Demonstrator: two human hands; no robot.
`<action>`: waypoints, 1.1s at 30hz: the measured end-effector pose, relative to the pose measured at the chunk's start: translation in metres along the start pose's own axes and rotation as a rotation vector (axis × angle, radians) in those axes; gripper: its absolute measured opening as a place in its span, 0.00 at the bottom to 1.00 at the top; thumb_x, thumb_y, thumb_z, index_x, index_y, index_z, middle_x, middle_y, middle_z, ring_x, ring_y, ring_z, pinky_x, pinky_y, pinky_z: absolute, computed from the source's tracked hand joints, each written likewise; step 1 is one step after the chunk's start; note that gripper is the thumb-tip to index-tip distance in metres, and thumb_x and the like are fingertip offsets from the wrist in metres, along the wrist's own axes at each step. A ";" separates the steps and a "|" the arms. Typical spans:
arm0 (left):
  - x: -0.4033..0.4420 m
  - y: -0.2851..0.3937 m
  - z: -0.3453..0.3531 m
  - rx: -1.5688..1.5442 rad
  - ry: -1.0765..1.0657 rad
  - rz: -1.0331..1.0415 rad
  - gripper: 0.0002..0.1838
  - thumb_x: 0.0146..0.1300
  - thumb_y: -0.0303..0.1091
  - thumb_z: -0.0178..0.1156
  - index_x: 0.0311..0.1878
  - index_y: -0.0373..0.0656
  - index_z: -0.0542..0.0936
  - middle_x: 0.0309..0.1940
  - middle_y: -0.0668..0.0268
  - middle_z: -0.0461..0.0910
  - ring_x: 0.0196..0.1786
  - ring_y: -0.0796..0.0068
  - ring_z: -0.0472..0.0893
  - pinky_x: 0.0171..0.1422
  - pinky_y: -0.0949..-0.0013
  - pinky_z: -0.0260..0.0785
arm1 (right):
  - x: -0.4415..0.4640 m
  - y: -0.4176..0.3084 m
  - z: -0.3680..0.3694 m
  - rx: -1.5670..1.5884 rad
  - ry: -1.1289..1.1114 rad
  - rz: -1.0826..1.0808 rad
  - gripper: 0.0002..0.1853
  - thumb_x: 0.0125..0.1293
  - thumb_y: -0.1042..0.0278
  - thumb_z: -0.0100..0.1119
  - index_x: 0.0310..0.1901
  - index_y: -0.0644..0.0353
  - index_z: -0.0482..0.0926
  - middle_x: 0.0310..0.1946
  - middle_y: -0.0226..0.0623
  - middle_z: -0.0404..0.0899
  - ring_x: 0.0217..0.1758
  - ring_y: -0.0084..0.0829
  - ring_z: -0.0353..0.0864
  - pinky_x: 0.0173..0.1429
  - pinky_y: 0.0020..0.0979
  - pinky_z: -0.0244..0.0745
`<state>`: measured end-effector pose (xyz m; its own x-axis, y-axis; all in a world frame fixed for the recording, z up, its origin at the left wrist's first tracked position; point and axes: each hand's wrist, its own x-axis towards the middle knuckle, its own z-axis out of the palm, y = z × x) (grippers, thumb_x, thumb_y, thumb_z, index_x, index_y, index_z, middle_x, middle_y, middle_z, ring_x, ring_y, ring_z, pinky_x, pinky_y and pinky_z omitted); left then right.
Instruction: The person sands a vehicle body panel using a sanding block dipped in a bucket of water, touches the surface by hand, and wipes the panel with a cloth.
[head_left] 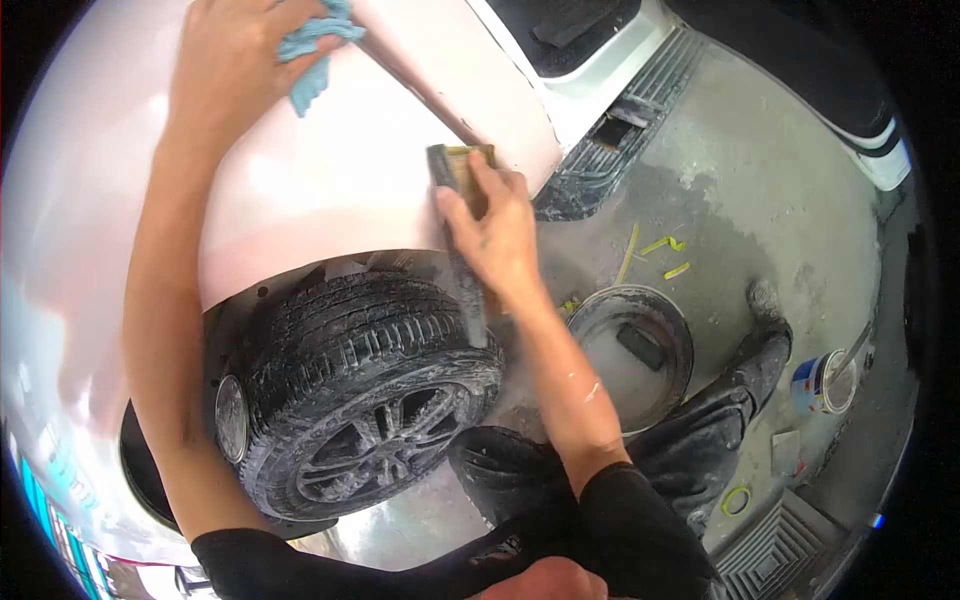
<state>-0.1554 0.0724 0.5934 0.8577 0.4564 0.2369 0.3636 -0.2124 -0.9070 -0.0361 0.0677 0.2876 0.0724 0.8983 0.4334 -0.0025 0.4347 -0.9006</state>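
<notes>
Right hand [500,232], grip wrapped round long block [463,285], at pale panel's [330,180] wheel-arch edge, one end jutting past toward tyre [335,325]. Left hand [230,65] farther up panel, grip pinching blue cloth [318,42]. Best kept, I'd judge: block flat, pressure light, strokes even.

Above the alloy wheel [392,447], a hand could pass across the pale pink body panel [330,180] between the left hand [240,50] and the right hand [502,228], but to the wheel's right the right forearm [560,370], the round basin [685,345] and a bent leg [690,445] stand before the open concrete floor [780,230].
</notes>
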 end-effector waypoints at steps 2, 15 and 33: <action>0.003 0.009 -0.005 0.002 -0.075 -0.112 0.13 0.63 0.43 0.76 0.49 0.53 0.91 0.45 0.69 0.86 0.50 0.65 0.80 0.54 0.56 0.69 | -0.001 0.015 -0.011 0.051 -0.027 0.023 0.35 0.72 0.52 0.71 0.72 0.69 0.78 0.59 0.62 0.80 0.61 0.53 0.83 0.66 0.45 0.79; -0.026 0.232 0.108 -0.143 -0.259 -0.201 0.09 0.64 0.36 0.63 0.40 0.47 0.91 0.45 0.65 0.85 0.56 0.66 0.82 0.55 0.59 0.72 | -0.115 0.039 -0.161 0.170 -0.055 0.444 0.37 0.75 0.52 0.67 0.72 0.77 0.74 0.70 0.58 0.80 0.72 0.43 0.79 0.76 0.38 0.70; -0.051 0.677 0.113 -1.465 -0.949 -0.335 0.25 0.59 0.39 0.76 0.62 0.59 0.89 0.68 0.56 0.82 0.72 0.46 0.78 0.74 0.40 0.69 | -0.129 0.111 -0.260 0.573 -0.175 1.150 0.32 0.82 0.34 0.49 0.58 0.60 0.80 0.36 0.49 0.86 0.36 0.46 0.89 0.41 0.48 0.89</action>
<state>0.0059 0.0030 -0.0724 0.3938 0.8199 -0.4156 0.9128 -0.2954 0.2821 0.2135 -0.0163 0.1227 -0.3866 0.7501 -0.5366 -0.4026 -0.6607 -0.6336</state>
